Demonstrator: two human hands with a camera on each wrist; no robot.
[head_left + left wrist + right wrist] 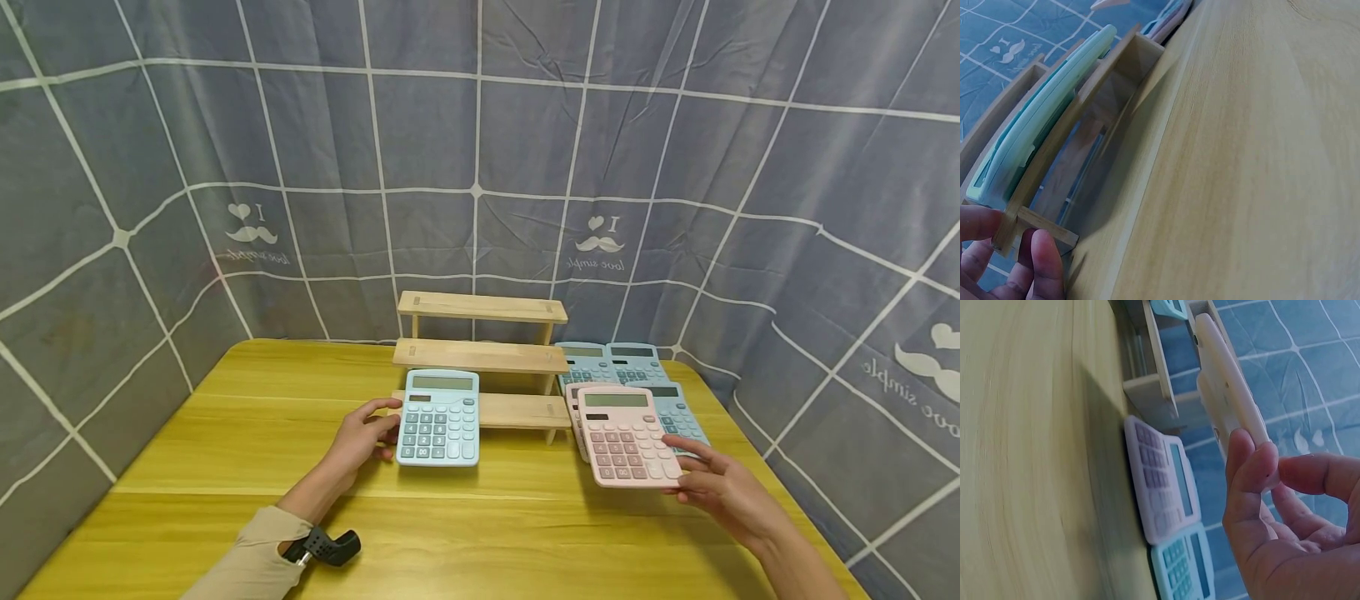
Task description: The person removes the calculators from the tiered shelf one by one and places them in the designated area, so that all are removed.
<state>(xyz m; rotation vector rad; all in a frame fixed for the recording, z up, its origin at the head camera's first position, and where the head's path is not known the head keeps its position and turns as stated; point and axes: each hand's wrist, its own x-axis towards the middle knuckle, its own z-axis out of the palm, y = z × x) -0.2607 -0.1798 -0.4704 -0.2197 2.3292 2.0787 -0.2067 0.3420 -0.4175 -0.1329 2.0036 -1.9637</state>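
Note:
A light blue calculator [438, 417] leans face-up on the lower part of the three-tier wooden stand [525, 410]. My left hand [358, 442] is at its lower left; in the left wrist view, the finger and thumb [1046, 259] grip the end of the stand's lowest board [1054, 150], beside the calculator's end [1035, 137]. My right hand [723, 492] pinches a pink calculator [626, 442] by its right edge, holding it raised above the table. Its side and back face the right wrist camera. Another pink calculator [1160, 481] lies beneath it, mostly hidden in the head view.
Several blue calculators [636, 357] lie to the right of the stand, one [1185, 565] beside the lower pink one. The yellow wood-grain table [465, 542] ends at a grey checked curtain [427, 133] on the back and sides.

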